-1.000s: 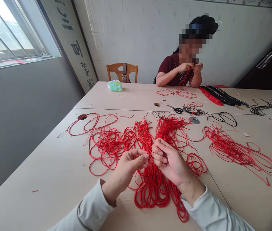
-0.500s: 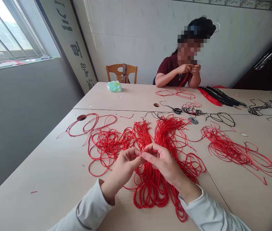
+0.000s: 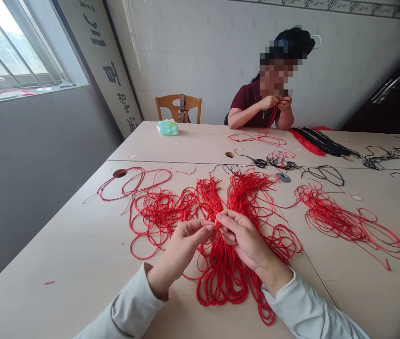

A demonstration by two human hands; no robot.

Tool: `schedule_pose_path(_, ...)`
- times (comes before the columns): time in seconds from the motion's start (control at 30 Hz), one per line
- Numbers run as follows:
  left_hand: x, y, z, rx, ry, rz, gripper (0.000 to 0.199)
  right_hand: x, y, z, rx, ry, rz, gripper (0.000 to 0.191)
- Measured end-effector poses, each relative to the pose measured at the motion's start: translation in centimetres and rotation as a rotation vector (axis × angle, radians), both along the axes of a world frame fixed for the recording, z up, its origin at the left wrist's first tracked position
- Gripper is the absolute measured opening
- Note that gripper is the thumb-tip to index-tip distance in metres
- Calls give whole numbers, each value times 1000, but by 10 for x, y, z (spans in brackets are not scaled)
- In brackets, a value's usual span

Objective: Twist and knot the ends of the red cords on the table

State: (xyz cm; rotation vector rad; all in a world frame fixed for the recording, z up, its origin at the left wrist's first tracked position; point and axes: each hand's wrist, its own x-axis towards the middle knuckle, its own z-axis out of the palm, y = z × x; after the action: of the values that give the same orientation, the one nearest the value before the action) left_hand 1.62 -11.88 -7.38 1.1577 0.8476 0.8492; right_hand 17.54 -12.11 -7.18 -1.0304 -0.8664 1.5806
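1. Table point(image 3: 61, 230): it bears your work; keep your wrists low over it for steadiness.
2. Wall panel point(image 3: 112, 73), between 10 and 11 o'clock: dark characters, one reading 百, the one above looking like 川.
3. Twisted red cords point(image 3: 221, 282): the bundle runs from 12 to 6 o'clock beneath your fingers — best kept flat, so loops don't snag.
4. Your left hand point(image 3: 182, 247) and right hand point(image 3: 251, 242): each pinches at the thin red cord, fingertips nearly meeting. Pinch lightly, close to the join, and keep tension even.
5. Green packet point(image 3: 167, 127), 11 o'clock: no brand legible.
6. Thin red cord point(image 3: 215, 224): mostly hidden by fingertips — tilt them slightly to see the strand.
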Motion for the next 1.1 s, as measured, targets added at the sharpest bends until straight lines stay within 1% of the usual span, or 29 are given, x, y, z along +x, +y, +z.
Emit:
schedule_pose_path(0.07,-1,1,0,-40,-46,-25,26,1,0,0,25,-5,-16,28)
schedule_pose_path(0.13,-2,2,1,-44,-37,-50,26,3,1,1,66,-3,-43,27)
schedule_pose_path(0.2,-3,2,5,-23,13,-95,28,9,4,5,116,3,-111,26)
schedule_pose_path(0.23,-5,2,7,-11,44,-137,28,13,6,7,142,8,-162,25)
schedule_pose_path(0.3,-9,1,13,-1,101,-250,28,22,10,12,189,19,-270,25)
schedule_pose_path(0.37,-15,-1,20,-17,134,-393,28,29,14,16,219,33,-339,26)
schedule_pose_path(0.47,-24,-2,28,-92,139,-616,33,33,15,18,225,37,-337,27)
schedule_pose_path(0.5,-26,-1,28,-99,161,-656,35,32,15,17,220,27,-309,26)
schedule_pose_path(0.53,-27,0,27,-76,208,-645,37,31,13,17,213,9,-269,25)
schedule_pose_path(0.57,-27,3,25,-18,275,-574,38,29,11,16,208,-19,-225,24)
schedule_pose_path(0.63,-26,8,20,173,432,-296,35,25,7,15,216,-117,-145,23)
schedule_pose_path(0.67,-25,10,17,260,478,-169,32,23,5,15,237,-187,-118,23)
schedule_pose_path(0.7,-23,12,14,318,496,-87,29,21,3,15,266,-264,-99,24)
schedule_pose_path(0.73,-21,12,13,341,485,-52,29,20,2,15,298,-338,-82,24)
schedule_pose_path(0.83,-13,9,11,284,362,-72,29,17,0,14,365,-477,4,25)
schedule_pose_path(0.93,-6,4,9,214,232,-69,19,12,-1,11,380,-506,87,24)
schedule_pose_path(1.03,-5,3,5,162,153,-55,17,8,-1,9,384,-497,115,23)
schedule_pose_path(1.1,-6,5,4,155,132,-36,19,9,0,10,386,-476,95,21)
